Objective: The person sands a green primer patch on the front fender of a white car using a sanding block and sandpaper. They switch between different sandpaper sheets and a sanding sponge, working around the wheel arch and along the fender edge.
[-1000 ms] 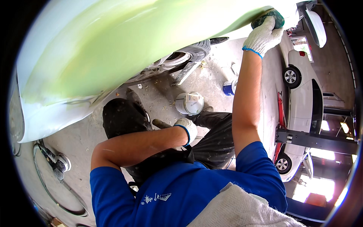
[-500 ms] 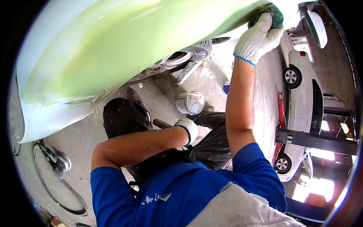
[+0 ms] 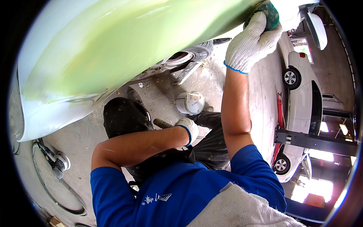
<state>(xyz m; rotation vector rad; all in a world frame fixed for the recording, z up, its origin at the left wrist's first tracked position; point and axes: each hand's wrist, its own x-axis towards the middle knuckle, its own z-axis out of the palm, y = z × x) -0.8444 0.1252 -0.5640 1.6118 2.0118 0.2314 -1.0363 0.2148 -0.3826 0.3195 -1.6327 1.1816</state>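
The right hand [image 3: 252, 45] clasps a green pad [image 3: 271, 17] against the car panel [image 3: 124, 49]; uneven pressure could gouge it. Below the panel, the left hand [image 3: 189, 128] hides its grip: cannot tell.

Brightly lit; lower-R opening [image 3: 314, 189] blown out, fringed pink-purple. Pale-green car panel [image 3: 113, 56] washed out twd white edges. Soft shadow cast on flr [image 3: 213, 81] below. Lines bent nr rim; corners blacked out by fisheye.
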